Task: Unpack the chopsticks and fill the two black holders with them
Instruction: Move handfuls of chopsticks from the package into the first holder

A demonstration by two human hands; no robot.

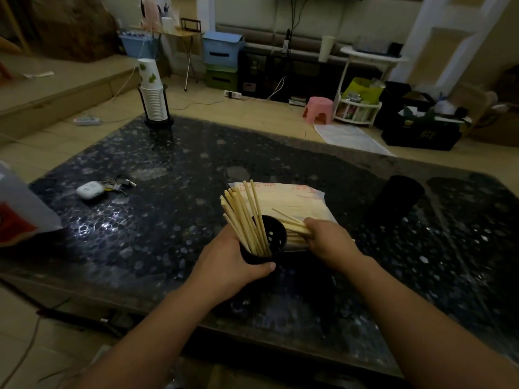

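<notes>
My left hand grips a black perforated holder near the table's front, thumb across its near rim. Several wooden chopsticks stand in it, leaning to the left. Just right of the holder, my right hand holds a bundle of chopsticks lying roughly level, tips pointing at the holder. Behind both lies the opened chopstick package, pale with red print. A second black holder stands upright farther right; I cannot see inside it.
The dark pebble-patterned table also bears a white earbud case with keys, a stack of paper cups in a black rack at the back left, and a white and red container at the left edge.
</notes>
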